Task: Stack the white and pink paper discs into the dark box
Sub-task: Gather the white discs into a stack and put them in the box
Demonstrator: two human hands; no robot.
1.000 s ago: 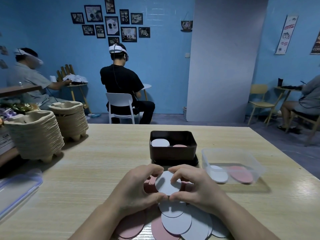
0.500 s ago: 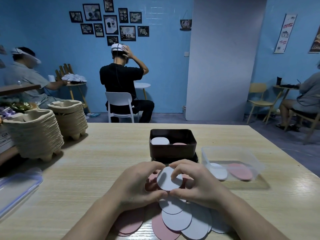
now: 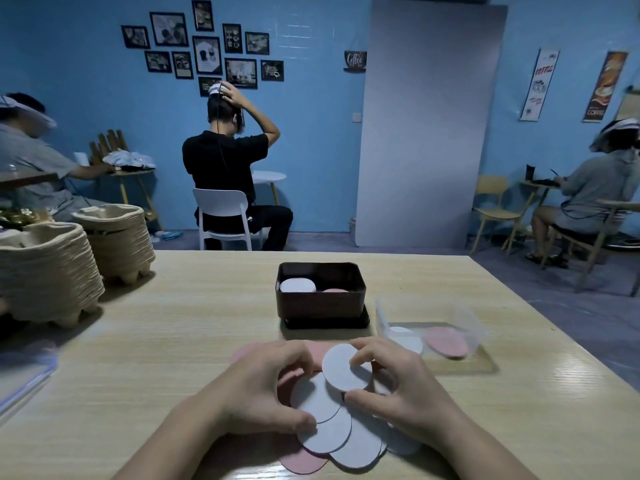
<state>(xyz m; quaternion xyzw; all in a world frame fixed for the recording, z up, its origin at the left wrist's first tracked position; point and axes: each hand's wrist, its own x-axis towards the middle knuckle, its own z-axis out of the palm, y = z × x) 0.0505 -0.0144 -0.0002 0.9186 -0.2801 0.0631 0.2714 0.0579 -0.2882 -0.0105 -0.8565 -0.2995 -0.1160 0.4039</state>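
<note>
**Key relation.** The dark box point(image 3: 320, 304) stands on the worktop point(image 3: 173, 323) directly on the far side of both hands, apart from them, with its long axis running left to right. Inside it, a white stack point(image 3: 298, 285) occupies the left half and a pink stack point(image 3: 334, 291) the right half. The held white disc point(image 3: 344, 367) is raised above the near pile and tilted, its face turned toward the camera. Judged from this, the disc must travel away from the person and a little to the left to reach the white stack. The two hands lie about equally near the box, but only the right one carries a disc.

**Grip, right hand point(image 3: 398, 386).** The grip is closed on the white disc at its right edge, fingertips at the top and thumb at the bottom. Nothing else is seen in this grip.

**Grip, left hand point(image 3: 256, 389).** The fingers are curled over the loose discs point(image 3: 332, 431) fanned on the near worktop, and the thumb presses the edge of a white one. Whether this grip actually pinches a disc or only steadies the pile cannot be determined (the fingertips are hidden behind the discs).

**Other items.** A clear tub point(image 3: 478, 327) sits just right of the box, holding a white and a pink disc side by side.

**Assessment.** Many white and pink discs remain outside the box, so the task appears far from complete.
</note>
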